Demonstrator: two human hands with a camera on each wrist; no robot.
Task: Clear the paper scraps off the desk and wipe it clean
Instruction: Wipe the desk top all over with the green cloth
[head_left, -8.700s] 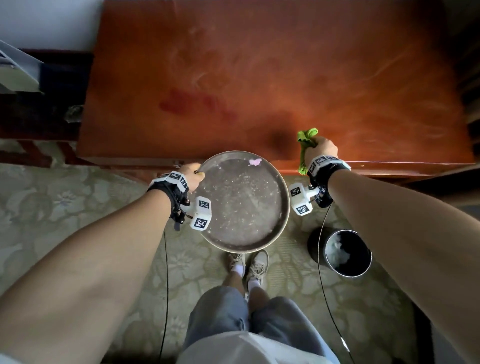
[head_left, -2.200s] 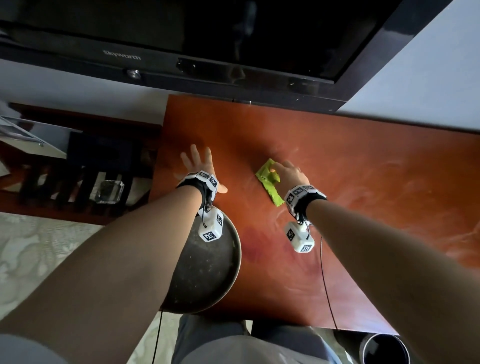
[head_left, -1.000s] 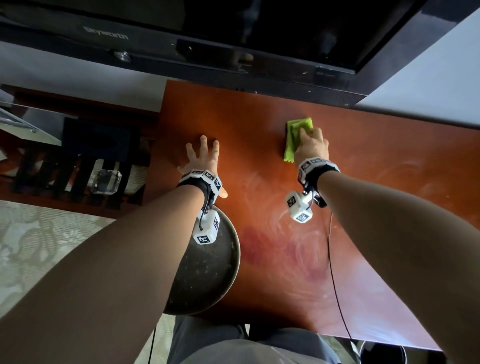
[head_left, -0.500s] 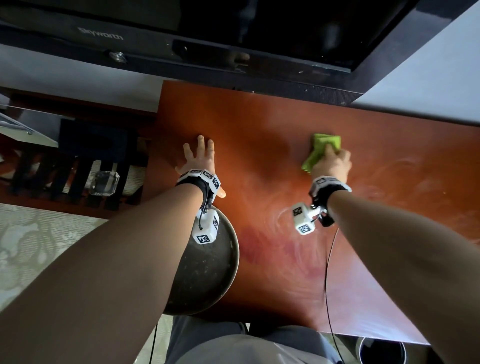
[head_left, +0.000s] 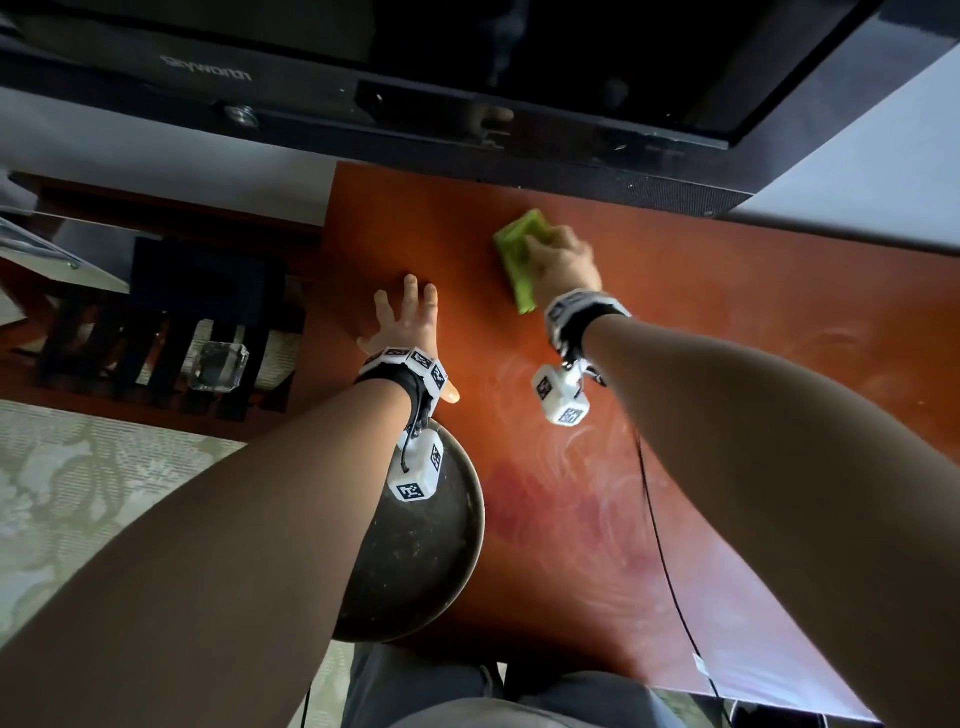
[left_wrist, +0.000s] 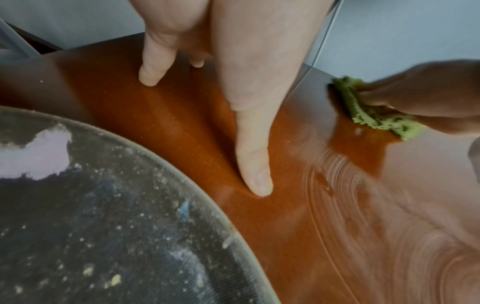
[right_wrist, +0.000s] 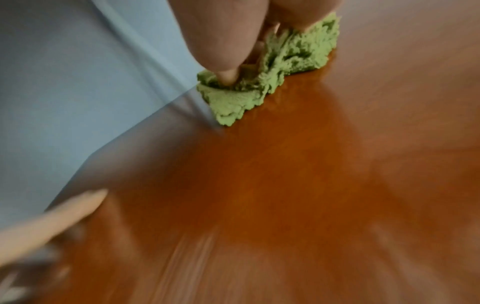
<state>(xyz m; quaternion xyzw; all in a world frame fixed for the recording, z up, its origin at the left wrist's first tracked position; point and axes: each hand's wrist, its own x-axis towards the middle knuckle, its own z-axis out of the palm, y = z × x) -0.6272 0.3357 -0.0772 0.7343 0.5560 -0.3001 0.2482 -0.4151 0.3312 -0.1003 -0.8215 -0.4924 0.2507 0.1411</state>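
My right hand (head_left: 561, 260) grips a crumpled green cloth (head_left: 519, 249) and presses it on the red-brown desk (head_left: 727, 338), far from me near the TV's base. In the right wrist view the thumb digs into the cloth (right_wrist: 259, 86). My left hand (head_left: 410, 322) lies flat on the desk near its left edge, fingers spread, thumb (left_wrist: 254, 164) straight. A round dark tray (head_left: 467, 561) sits at the desk's front left, partly under my left forearm. It holds a pink paper scrap (left_wrist: 39, 156) and crumbs. Curved wipe streaks mark the desk between my hands.
A black TV (head_left: 467, 78) overhangs the desk's far edge. A lower dark shelf with a glass block (head_left: 215, 366) stands to the left. A black cable (head_left: 660, 545) hangs from my right wrist across the desk. Patterned carpet lies below on the left.
My right hand has swept the green cloth to the left and a little farther from me. The left hand and the tray have stayed in place.
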